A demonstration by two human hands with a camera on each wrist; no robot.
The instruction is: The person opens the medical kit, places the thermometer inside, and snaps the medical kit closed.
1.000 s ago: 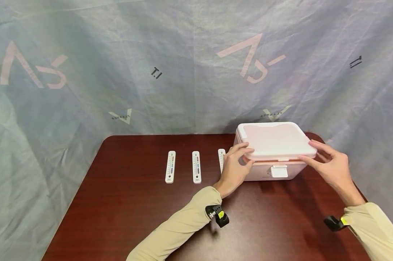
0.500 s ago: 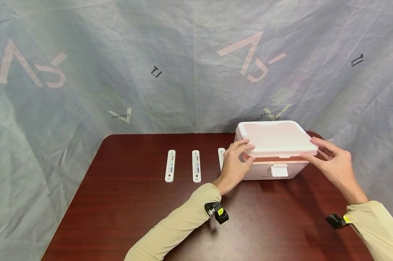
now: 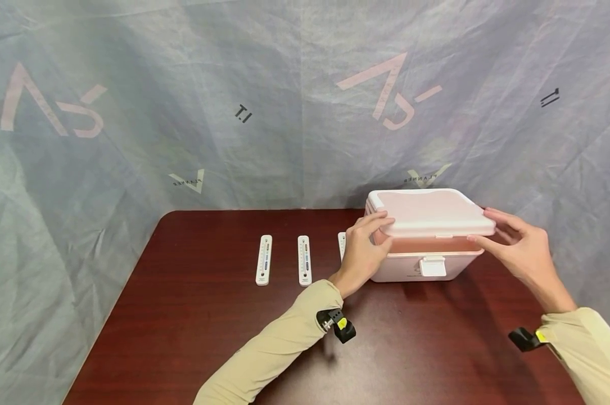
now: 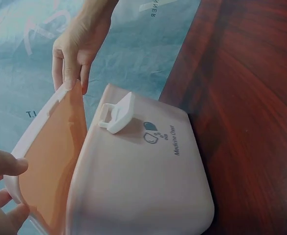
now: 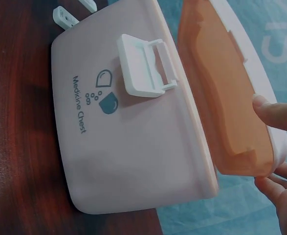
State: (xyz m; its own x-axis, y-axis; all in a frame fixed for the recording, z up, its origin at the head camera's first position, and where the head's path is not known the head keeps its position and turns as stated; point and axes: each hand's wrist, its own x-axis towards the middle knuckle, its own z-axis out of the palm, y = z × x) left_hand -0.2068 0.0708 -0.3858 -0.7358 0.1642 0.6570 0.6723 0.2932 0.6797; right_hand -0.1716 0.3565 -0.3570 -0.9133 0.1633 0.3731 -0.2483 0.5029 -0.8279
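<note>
A white and pink medicine chest (image 3: 416, 267) stands at the right rear of the table, its lid (image 3: 436, 211) tilted partly up. My left hand (image 3: 361, 253) pinches the lid's front left corner between thumb and fingers. At the opposite front corner, my right hand (image 3: 519, 250) holds the lid the same way. The white latch (image 5: 141, 68) on the chest's front hangs unfastened. Through the gap the inner wall shows, but the chest's floor is hidden. Beside the left hand lies a white thermometer (image 3: 342, 244), partly covered by that hand.
Two more white thermometers, a left one (image 3: 263, 260) and a middle one (image 3: 305, 260), lie upright in a row on the dark red wooden table (image 3: 193, 315). A grey printed cloth (image 3: 284, 101) hangs behind the table's rear edge.
The lid's front edge has risen from slightly raised to a wider gap, and both hands have moved up with it. The thermometers lie where they were.
</note>
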